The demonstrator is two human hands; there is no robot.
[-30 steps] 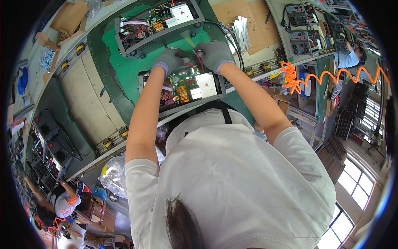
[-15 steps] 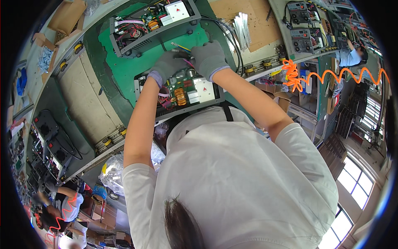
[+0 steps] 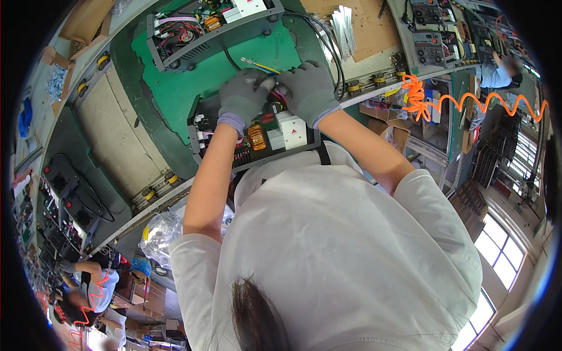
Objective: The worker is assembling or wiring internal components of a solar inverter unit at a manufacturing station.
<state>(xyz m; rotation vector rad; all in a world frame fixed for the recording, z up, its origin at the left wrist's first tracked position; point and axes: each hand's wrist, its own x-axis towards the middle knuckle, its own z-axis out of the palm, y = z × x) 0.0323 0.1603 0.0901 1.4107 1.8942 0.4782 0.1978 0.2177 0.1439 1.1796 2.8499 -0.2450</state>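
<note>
My left hand (image 3: pixel 243 96) and my right hand (image 3: pixel 309 90), both in grey gloves, meet over the far edge of an open electrical unit (image 3: pixel 281 153) standing close to my body. Fingers of both hands are curled closed, nearly touching; what they pinch is hidden. Thin dark and pink wires (image 3: pixel 280 96) show in the gap between them. Beyond the knuckles, yellow and blue wires (image 3: pixel 260 65) with bare metal terminals stick out toward the left. Inside the unit sit a copper-wound coil (image 3: pixel 256 136) and a white-topped heat sink (image 3: pixel 293 131).
A second open unit (image 3: pixel 219 41) stands farther off on the green mat (image 3: pixel 175 88), black cables (image 3: pixel 331 52) looping at its right. Metal strips (image 3: pixel 343 34) lie on cardboard. A coiled orange hose (image 3: pixel 415 99) hangs at right. More units (image 3: pixel 430 47) and co-workers are farther away.
Both hands have shifted slightly right and stay together, with the left turned more knuckles-up. The yellow and blue wires still stick out past them. The view has shifted slightly.
</note>
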